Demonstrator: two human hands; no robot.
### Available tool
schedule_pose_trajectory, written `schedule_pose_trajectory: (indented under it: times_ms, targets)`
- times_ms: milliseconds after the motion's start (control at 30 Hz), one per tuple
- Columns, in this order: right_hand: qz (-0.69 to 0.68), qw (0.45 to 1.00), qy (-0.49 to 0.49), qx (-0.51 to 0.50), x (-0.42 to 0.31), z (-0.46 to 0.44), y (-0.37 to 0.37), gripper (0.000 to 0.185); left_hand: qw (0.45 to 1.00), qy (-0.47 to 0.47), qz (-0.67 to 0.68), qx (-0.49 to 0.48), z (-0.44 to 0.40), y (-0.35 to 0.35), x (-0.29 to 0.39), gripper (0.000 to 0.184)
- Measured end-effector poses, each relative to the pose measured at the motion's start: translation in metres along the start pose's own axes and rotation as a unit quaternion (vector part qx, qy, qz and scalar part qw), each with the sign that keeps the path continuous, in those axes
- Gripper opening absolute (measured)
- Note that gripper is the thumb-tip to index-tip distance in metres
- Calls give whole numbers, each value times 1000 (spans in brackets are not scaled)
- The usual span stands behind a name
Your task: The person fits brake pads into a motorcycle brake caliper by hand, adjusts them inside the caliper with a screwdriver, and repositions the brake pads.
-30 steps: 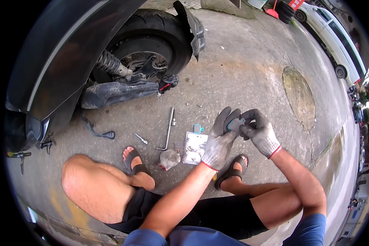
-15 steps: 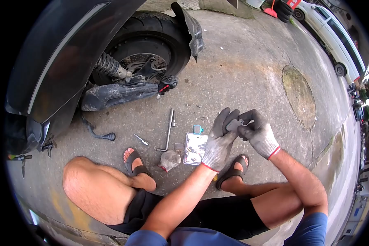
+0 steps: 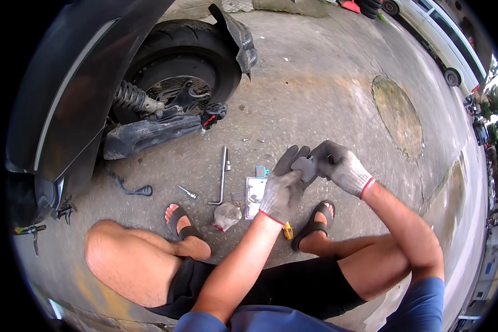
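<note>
A grey brake pad [image 3: 304, 167] is held up over the ground between my two gloved hands. My left hand [image 3: 283, 191] has its thumb and fingers around the pad from the left. The fingers of my right hand [image 3: 340, 165] are bent in a pinch at the pad's right edge. Below my left hand lies a clear-fronted package [image 3: 253, 195], partly covered by that hand. Just above the package is a blue-edged brake pad [image 3: 261, 171]. Left of it lie a small flat dark piece [image 3: 237, 196], an L-shaped wrench [image 3: 223, 180] and a crumpled glove [image 3: 227, 216].
A scooter's rear wheel [image 3: 185, 61] and black swingarm [image 3: 149, 134] stand at upper left, with a caliper [image 3: 213, 115] beside them. A small metal tool [image 3: 187, 191], a black lever [image 3: 135, 189] and a yellow-handled tool [image 3: 288, 231] lie on the concrete. A van [image 3: 434, 39] is parked at upper right.
The brake pad has been turned so that more of its flat face shows. Both hands have shifted slightly left in view, and the scene has shifted left with the camera.
</note>
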State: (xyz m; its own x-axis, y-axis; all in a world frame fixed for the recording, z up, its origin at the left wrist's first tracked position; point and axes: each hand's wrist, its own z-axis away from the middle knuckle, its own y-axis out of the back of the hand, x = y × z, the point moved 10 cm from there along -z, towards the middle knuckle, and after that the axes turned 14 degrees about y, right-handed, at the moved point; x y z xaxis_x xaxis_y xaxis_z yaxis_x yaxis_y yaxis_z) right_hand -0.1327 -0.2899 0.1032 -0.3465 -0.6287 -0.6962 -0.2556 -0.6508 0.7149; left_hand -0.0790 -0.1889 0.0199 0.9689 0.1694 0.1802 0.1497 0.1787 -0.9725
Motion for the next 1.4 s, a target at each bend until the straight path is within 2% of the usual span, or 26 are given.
schedule_pose_trajectory:
  times_ms: [200, 567, 633, 867, 1000, 1067, 1133, 1400]
  targets:
    - [-11, 1000, 7, -14, 2, 1, -2, 20, 1000, 10, 15, -2, -1, 3, -3, 67]
    - [-20, 1000, 22, -11, -4, 2, 1, 23, 995, -29, -94, -6, 4, -13, 3, 70]
    - [-61, 998, 4, -7, 0, 3, -1, 24, 993, -34, -109, 0, 6, -15, 4, 71]
    - [-48, 998, -10, -27, 2, 4, -3, 25, 989, -30, -146, 25, 6, -16, 3, 70]
    - [38, 997, -15, -64, 3, 3, -11, 28, 988, -43, -146, 19, 5, -7, -2, 68]
    - [70, 994, -27, -84, 10, 5, -15, 30, 964, -42, -256, 55, 5, -3, -7, 67]
    - [40, 996, -27, -77, 18, 6, -18, 32, 974, -57, -217, 35, 4, -3, -8, 66]
    - [6, 996, -44, -76, 28, 5, -21, 32, 966, -53, -246, 53, 2, -2, -7, 66]
